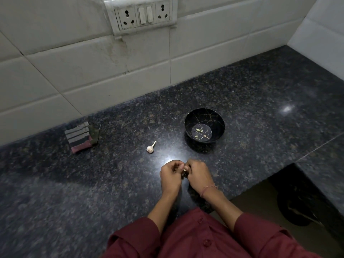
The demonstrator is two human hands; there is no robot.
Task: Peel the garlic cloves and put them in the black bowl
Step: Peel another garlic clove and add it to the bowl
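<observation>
Both hands meet above the dark granite counter: the left hand and right hand curl their fingertips around one pale garlic clove pinched between them. Beyond, a garlic bulb lies on the stone. Farther right, the black bowl holds three peeled cloves. A folded striped cloth sits near the tiled wall.

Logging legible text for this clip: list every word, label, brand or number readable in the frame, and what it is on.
None readable.
Switch and socket plate: no visible lettering.
Black bowl: gold crack-like lines only, no text.
Striped cloth: pattern only.
</observation>
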